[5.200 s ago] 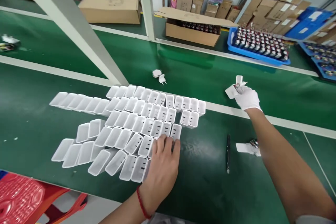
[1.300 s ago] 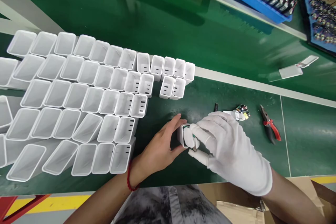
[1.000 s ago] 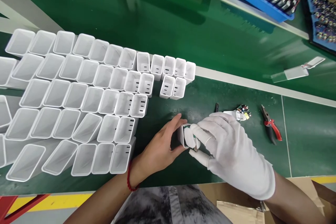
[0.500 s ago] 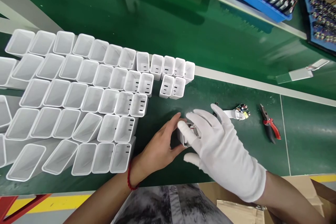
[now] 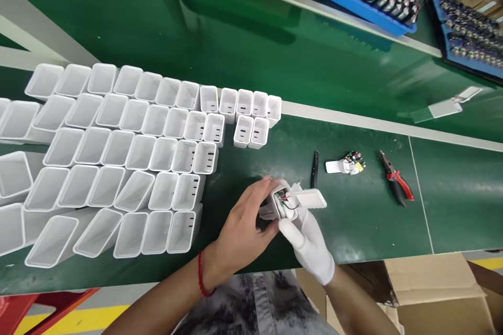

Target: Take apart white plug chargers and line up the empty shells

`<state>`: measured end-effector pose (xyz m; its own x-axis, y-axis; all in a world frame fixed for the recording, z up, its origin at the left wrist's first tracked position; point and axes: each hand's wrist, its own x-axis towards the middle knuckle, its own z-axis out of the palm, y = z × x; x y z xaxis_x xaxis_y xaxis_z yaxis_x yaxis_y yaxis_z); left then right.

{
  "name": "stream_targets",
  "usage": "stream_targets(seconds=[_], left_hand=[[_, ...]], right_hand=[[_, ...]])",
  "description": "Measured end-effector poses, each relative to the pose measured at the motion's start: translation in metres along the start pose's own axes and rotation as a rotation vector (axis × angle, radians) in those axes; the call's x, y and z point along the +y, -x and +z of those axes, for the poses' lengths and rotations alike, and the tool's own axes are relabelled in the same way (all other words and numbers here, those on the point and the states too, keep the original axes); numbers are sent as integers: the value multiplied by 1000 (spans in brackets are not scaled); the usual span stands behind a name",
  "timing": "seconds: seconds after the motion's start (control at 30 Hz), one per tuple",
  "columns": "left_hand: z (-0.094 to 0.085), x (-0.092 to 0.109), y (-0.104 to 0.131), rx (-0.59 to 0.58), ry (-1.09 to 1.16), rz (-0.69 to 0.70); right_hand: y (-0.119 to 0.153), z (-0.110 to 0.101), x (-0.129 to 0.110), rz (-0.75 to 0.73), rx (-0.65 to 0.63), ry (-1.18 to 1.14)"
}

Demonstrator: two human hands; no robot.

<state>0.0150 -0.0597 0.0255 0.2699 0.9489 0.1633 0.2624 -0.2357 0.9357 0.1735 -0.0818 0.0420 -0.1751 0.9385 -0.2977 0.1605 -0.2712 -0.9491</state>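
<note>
A small white plastic case (image 5: 277,194), with wires and a circuit board showing in its mouth, stands between my two hands. My bare left hand (image 5: 248,214) wraps round its left side, thumb in front and fingers behind. On the right, my white-gloved right hand (image 5: 308,243) closes on the case, its thumb at the near edge and its fingers hidden behind. A flat white lid (image 5: 311,199) sticks out to the right above the gloved fingers. Whether the lid is joined to the case I cannot tell.
Rows of white open-topped cases (image 5: 118,146) fill the left of the green table (image 5: 353,230). Right of my hands lie a black stick-like tool (image 5: 315,167), a white part with wires (image 5: 346,165) and red-handled pliers (image 5: 396,180). A blue tray (image 5: 365,8) sits on the shelf.
My right hand has moved down and left from above the case to grip its right side. The case's wired inside and the lid now show. The black tool has come into plain view.
</note>
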Motion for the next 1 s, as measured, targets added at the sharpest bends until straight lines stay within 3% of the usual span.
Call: stream_targets(seconds=[0.1, 0.2, 0.4, 0.53, 0.7, 1.0], left_hand=[[-12, 9, -1, -135, 17, -120], [-26, 12, -4, -286, 194, -309], [-26, 4, -7, -333, 506, -527], [-23, 5, -7, -286, 601, -579], [-24, 7, -3, -297, 562, -588], [-21, 2, -2, -262, 534, -562]], right_hand=[[-5, -4, -1, 35, 2, -139], [-10, -13, -5, 20, -93, -223], [-16, -20, -16, -36, -298, -127], [-13, -20, -10, 7, -284, -211], [-9, -18, 2, 80, -220, -383], [-5, -10, 11, 29, -180, -456]])
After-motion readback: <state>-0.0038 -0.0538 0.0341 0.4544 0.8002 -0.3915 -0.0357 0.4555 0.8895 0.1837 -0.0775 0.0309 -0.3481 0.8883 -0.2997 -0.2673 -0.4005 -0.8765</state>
